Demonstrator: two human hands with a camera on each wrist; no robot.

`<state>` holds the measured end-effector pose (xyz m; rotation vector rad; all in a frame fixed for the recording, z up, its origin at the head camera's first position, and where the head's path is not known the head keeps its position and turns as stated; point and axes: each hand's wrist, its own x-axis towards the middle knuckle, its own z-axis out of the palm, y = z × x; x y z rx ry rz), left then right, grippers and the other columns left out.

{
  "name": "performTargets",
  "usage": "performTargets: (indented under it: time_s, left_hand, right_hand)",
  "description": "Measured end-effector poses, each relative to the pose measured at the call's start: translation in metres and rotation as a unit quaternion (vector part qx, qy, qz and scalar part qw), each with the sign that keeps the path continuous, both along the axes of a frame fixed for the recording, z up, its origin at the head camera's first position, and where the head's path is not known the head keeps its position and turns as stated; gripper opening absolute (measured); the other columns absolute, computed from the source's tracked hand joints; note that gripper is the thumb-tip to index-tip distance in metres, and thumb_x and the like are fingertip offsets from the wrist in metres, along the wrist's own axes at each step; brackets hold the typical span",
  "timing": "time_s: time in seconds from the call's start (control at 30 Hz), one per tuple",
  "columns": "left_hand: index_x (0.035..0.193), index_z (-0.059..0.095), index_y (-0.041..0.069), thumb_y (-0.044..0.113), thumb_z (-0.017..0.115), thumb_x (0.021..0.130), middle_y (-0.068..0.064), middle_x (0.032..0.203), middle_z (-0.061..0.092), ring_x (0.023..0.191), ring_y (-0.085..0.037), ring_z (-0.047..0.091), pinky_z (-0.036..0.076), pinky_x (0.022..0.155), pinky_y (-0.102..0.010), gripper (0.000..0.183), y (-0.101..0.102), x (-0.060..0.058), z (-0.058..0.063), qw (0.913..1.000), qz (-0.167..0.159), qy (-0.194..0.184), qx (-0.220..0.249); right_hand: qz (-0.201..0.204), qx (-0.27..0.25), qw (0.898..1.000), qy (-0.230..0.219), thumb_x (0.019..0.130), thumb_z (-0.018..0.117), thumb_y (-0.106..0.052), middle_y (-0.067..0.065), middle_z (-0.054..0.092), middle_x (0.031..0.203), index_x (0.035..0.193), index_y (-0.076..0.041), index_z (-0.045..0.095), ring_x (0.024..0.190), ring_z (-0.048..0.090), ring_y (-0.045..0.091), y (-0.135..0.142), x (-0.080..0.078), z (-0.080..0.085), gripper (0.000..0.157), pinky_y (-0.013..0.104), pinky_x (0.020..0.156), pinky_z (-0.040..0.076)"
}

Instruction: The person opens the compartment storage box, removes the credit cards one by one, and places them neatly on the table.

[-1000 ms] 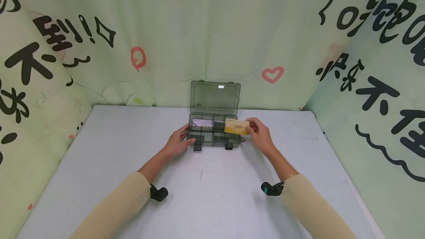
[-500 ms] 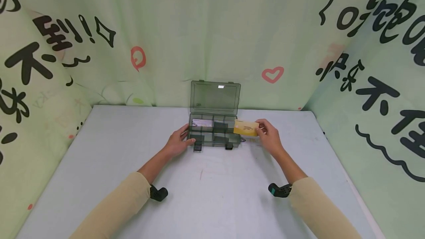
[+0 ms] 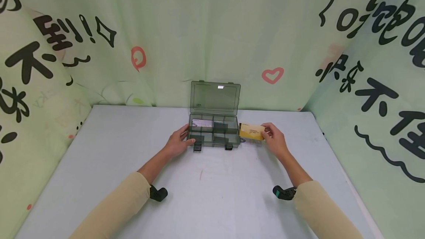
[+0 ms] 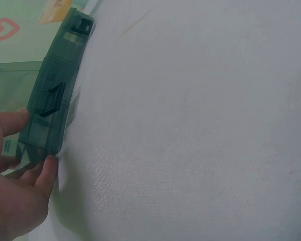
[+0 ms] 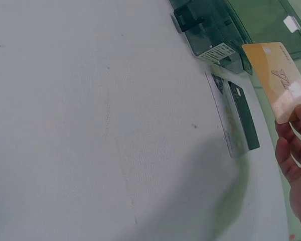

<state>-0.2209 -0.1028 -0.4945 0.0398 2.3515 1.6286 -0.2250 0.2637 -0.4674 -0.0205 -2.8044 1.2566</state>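
Note:
A dark translucent divided plastic box [image 3: 212, 142] lies on the table with its lid [image 3: 215, 98] raised at the back. My left hand [image 3: 177, 143] holds the box at its left end, thumb near the front corner and fingers along the side. In a back left compartment lies a pale purple card [image 3: 202, 123]. My right hand [image 3: 275, 140] pinches a yellow card [image 3: 252, 131] by its right edge, just beyond the box's right end. In the right wrist view, below that card, a white card [image 5: 231, 125] and a dark green-and-white card [image 5: 245, 118] lie overlapping on the table.
The white table [image 3: 212, 194] backs onto a pale green curtain [image 3: 172, 40], which also hangs at both sides and bears dark lettering. Two black latches [image 3: 197, 146] hang at the front of the box. Each wrist wears a black device [image 3: 158, 194].
My right hand has carried the yellow card rightward and slightly toward me, from over the box's right part to beside it. The left hand and the box have stayed in place.

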Motion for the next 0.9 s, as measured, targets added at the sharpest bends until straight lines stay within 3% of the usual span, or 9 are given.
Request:
performTargets:
  time_s: [0.2, 0.77, 0.9]
  left_hand:
    - [0.154, 0.024, 0.014, 0.018, 0.065, 0.093, -0.013, 0.159, 0.027, 0.145, -0.028, 0.032, 0.032, 0.118, -0.043, 0.074, 0.000, 0.000, 0.000, 1.0000, 0.000, -0.002, 0.001]
    - [0.155, 0.023, 0.014, 0.018, 0.065, 0.093, -0.014, 0.159, 0.026, 0.145, -0.029, 0.032, 0.032, 0.117, -0.043, 0.075, -0.001, 0.001, 0.001, 1.0000, -0.002, 0.003, 0.000]
    - [0.155, 0.023, 0.014, 0.017, 0.065, 0.093, -0.013, 0.160, 0.025, 0.145, -0.028, 0.031, 0.032, 0.117, -0.043, 0.075, 0.000, 0.001, 0.001, 1.0000, -0.002, 0.000, 0.003]
  right_hand:
    - [-0.007, -0.005, 1.000, -0.014, 0.102, 0.046, -0.010, 0.019, 0.054, 0.115, 0.127, -0.002, 0.051, 0.104, 0.053, 0.027, 0.007, 0.002, -0.002, 0.027, 0.013, 0.071, 0.046]
    - [-0.045, 0.010, 0.998, -0.050, 0.103, 0.039, -0.009, 0.020, 0.050, 0.121, 0.131, -0.003, 0.046, 0.109, 0.048, 0.031, 0.028, 0.004, -0.010, 0.030, 0.035, 0.086, 0.047]
    - [-0.054, 0.011, 0.997, -0.054, 0.102, 0.038, -0.008, 0.021, 0.050, 0.121, 0.131, -0.003, 0.046, 0.109, 0.047, 0.032, 0.034, 0.005, -0.010, 0.030, 0.035, 0.087, 0.046]
